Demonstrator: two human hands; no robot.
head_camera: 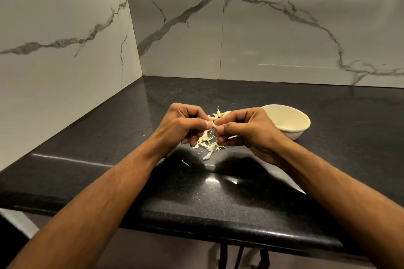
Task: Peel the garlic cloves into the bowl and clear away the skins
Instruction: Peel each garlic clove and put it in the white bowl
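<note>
Black stone counter [218,192] against marbled wall tiles. Above it, the left hand [185,126] and right hand [247,131] together pinch a garlic clove [215,125] over scattered skins [207,142]. A cream bowl [286,121] sits just right.

Polished black stone countertop [218,192], speckled and glossy, throwing back the light. Glossy white marble-look wall panels [273,35] with grey veins. The cream bowl [303,120] looks smooth, perhaps glazed ceramic. The garlic skins [207,142] are dry, papery, matt flakes.
</note>
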